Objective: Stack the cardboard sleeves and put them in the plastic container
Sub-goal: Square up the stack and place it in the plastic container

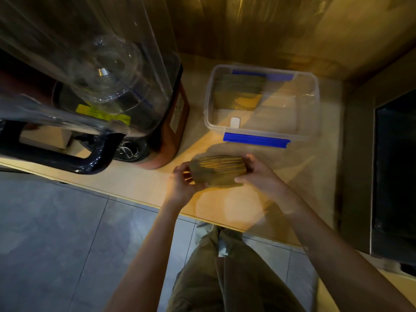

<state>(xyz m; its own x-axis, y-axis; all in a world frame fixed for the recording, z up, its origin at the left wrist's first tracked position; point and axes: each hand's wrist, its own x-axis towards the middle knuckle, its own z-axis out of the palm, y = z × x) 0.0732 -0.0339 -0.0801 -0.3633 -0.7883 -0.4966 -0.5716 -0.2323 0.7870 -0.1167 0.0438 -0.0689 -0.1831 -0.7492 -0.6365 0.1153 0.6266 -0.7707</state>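
Observation:
A thick stack of brown cardboard sleeves (217, 171) is held on edge just above the wooden counter, between both hands. My left hand (182, 183) grips its left end and my right hand (258, 174) presses its right end. Behind it stands the clear plastic container (310, 104) with blue clips, open at the top. Another batch of sleeves (239, 90) lies inside, in its far-left part. The right half of the container shows only its bare bottom.
A large blender (94, 95) with a clear cover and dark handle stands on the counter to the left. A dark appliance (396, 172) sits at the right. A wooden wall (247, 25) runs behind the container. The counter edge (126, 194) crosses below my hands, above a tiled floor.

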